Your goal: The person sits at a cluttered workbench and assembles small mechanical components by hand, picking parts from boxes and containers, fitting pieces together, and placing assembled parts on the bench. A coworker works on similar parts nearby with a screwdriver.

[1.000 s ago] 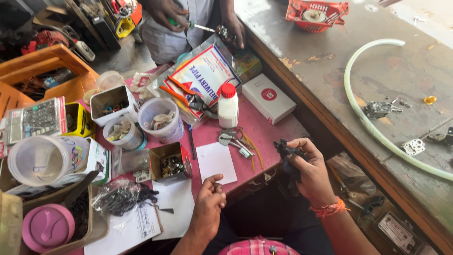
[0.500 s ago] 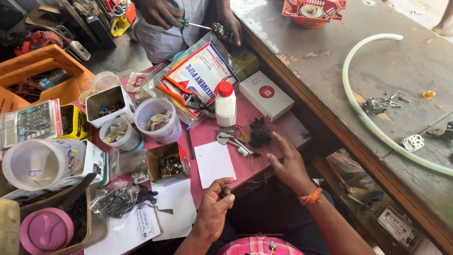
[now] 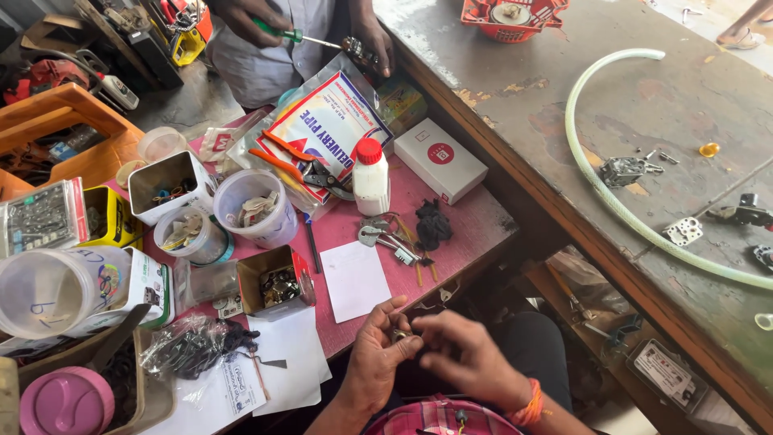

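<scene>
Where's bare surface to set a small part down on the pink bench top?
Bare pink bench top lies between the black rag and the bench's right edge, below the white box. The white card is flat and unloaded. Left of the keys, cups and tins crowd everything.

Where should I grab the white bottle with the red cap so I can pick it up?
Grip the white bottle around its body, just under the red cap, coming from above. It stands upright, and the pliers lie close on its left and keys in front, so a top-down reach probably disturbs the least.
</scene>
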